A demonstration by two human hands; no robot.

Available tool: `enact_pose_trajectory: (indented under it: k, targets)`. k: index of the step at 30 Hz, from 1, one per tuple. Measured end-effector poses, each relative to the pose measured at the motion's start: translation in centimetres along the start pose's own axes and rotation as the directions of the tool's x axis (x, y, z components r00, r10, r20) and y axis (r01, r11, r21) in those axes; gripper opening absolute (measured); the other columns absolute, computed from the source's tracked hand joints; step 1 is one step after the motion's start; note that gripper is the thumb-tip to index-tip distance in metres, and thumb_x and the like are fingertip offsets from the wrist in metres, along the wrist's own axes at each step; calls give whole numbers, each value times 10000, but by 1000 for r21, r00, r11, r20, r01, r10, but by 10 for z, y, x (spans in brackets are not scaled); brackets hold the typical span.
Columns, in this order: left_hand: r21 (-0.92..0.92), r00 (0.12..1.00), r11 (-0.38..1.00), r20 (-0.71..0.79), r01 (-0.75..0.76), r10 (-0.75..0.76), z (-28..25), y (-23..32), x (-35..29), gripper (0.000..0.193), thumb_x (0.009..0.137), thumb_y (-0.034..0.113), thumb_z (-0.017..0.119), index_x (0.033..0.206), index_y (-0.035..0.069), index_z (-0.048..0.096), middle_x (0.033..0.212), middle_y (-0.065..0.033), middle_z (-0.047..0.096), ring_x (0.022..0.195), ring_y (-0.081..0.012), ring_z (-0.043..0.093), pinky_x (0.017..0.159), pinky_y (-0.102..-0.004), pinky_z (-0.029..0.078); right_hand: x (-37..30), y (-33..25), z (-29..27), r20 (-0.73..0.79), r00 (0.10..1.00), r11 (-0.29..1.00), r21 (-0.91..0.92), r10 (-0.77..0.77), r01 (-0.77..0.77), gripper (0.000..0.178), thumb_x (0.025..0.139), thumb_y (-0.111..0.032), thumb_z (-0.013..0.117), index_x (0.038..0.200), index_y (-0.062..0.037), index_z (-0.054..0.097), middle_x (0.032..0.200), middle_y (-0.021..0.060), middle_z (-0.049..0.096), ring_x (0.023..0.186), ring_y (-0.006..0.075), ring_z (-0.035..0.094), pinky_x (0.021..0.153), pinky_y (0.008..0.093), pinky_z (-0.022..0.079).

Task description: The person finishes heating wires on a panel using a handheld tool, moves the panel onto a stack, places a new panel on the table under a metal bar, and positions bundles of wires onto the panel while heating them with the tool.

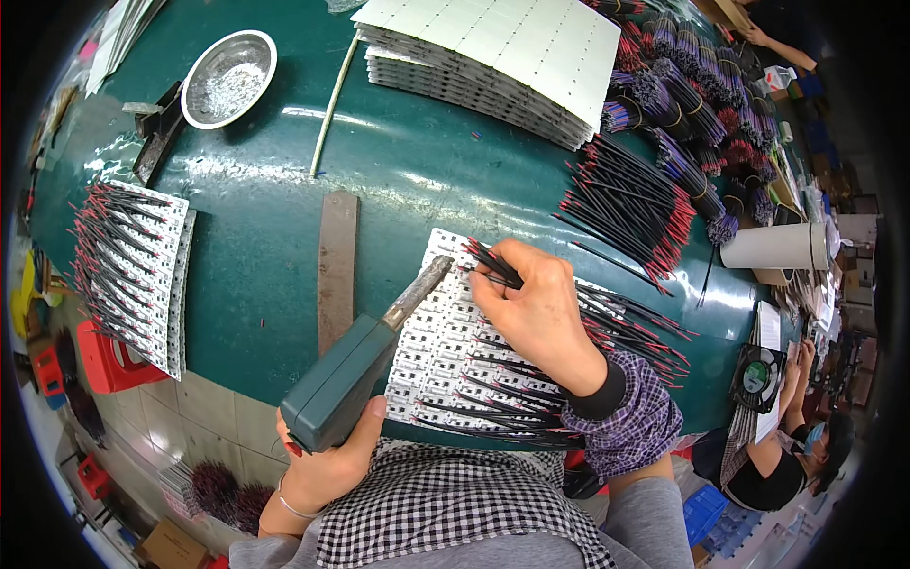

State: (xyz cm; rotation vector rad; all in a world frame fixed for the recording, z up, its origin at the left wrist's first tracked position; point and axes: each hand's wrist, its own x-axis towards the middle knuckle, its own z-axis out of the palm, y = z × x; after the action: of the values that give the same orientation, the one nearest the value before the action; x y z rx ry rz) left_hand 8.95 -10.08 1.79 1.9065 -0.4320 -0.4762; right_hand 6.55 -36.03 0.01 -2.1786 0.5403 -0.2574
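Observation:
My left hand point(334, 453) is wrapped round the handle of a dark green soldering gun point(343, 377). Its metal tip points up and right, reaching the upper part of a white circuit board panel point(436, 327) before me. In my right hand point(536, 294), thumb and fingers pinch black wires point(495, 261) with red ends, held at the panel's upper edge close to the soldering tip. More black wires point(493, 394) run in rows across the panel's lower and right parts. My right palm and sleeve hide some of the panel.
On the green table lie a metal bar point(338, 270), a metal bowl point(228, 80), a wired panel stack point(133, 270), stacked white panels point(493, 57) and a loose wire pile point(626, 204). Bundled wires point(687, 100) crowd the far right. Another person point(791, 455) sits at right.

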Motion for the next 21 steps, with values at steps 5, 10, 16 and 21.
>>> enact_pose_trajectory:
  k: [5, 10, 16, 21]
  targets:
    - [67, 994, 992, 32, -102, 101, 0, 2, 3, 208, 843, -31, 755, 1034, -21, 672, 870, -45, 668, 662, -83, 585, 564, -229, 468, 5, 7, -3, 73, 996, 997, 48, 49, -52, 113, 797, -67, 677, 779, 32, 624, 658, 197, 623, 633, 389, 654, 582, 436, 490]
    - [-35, 999, 999, -42, -31, 29, 3, 11, 8, 165, 776, 16, 773, 921, -32, 710, 799, -100, 723, 631, -168, 681, 587, -281, 524, 9, 5, -5, 132, 988, 995, 50, 81, -88, 110, 809, -48, 689, 828, 53, 650, 691, 140, 641, 669, 230, 647, 615, 349, 541]
    - [-14, 999, 999, -4, 43, -43, 0, 20, 9, 157, 773, 14, 774, 902, -38, 702, 799, -98, 711, 638, -160, 669, 591, -285, 518, 9, 2, -7, 141, 986, 994, 57, 88, -97, 109, 815, -47, 687, 828, 54, 648, 698, 133, 644, 671, 225, 645, 621, 344, 541]
    - [-78, 996, 994, -44, 73, -77, -2, -1, -11, 269, 821, -50, 760, 1073, -33, 669, 885, -68, 673, 630, -99, 586, 541, -250, 474, 8, 1, -9, 175, 978, 992, 41, 110, -119, 143, 838, -38, 698, 860, 91, 640, 739, 85, 654, 715, 80, 623, 640, 264, 580]
